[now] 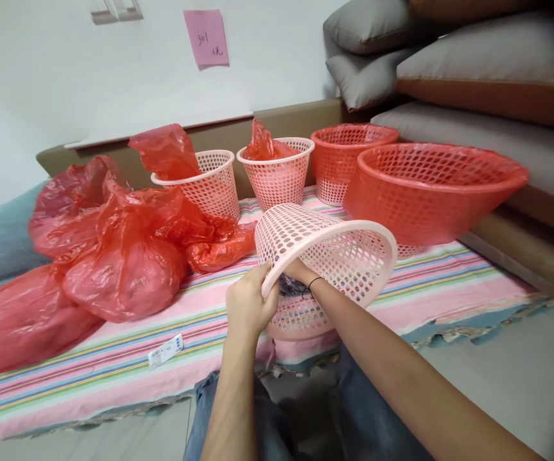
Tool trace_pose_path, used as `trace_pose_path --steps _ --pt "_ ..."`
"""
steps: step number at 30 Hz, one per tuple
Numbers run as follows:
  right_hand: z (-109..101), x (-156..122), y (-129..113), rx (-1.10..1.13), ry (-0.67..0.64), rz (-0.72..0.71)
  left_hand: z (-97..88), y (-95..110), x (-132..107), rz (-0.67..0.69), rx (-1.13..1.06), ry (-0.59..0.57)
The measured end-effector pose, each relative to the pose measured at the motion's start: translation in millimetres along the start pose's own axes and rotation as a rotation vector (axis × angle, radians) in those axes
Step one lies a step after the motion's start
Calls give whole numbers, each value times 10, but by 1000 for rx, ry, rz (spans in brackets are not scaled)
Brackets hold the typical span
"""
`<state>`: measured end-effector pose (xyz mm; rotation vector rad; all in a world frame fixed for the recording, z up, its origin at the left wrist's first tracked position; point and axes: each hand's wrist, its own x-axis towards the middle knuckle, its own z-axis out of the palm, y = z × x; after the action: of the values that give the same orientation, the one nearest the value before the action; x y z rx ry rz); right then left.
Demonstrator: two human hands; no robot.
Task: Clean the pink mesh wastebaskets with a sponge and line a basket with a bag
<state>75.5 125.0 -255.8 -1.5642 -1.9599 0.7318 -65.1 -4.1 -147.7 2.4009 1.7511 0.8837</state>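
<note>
A pale pink perforated plastic wastebasket (pixel 354 229) lies tilted in front of me, its wide mouth turned toward my body. My left hand (pixel 251 302) is closed around the left side of its rim. Through the mouth reaches my right hand (pixel 298 271), with a thin dark band on the wrist. The basket's rim and wall hide its fingers. Beside that hand, inside the basket, is some dark greyish crumpled material (pixel 292 286) whose kind I cannot make out.
Red plastic bags (pixel 128 269) are heaped at the left. Behind stand pink baskets (pixel 277 182) holding red bags; red-lined baskets (pixel 430 192) are at the right. A small white label (pixel 166 351) lies on the striped cloth (pixel 200 320). Grey cushions (pixel 488 51) are stacked at right.
</note>
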Motion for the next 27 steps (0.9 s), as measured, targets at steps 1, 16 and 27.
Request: trace_pose_path --steps 1,16,27 --pt "-32 -40 44 -44 -30 9 -8 -21 -3 -19 14 0" --pt "-149 -544 -145 -153 -193 -117 105 -141 73 -166 -7 152" --pt "-294 -642 91 -324 25 162 218 -275 98 -230 -74 145"
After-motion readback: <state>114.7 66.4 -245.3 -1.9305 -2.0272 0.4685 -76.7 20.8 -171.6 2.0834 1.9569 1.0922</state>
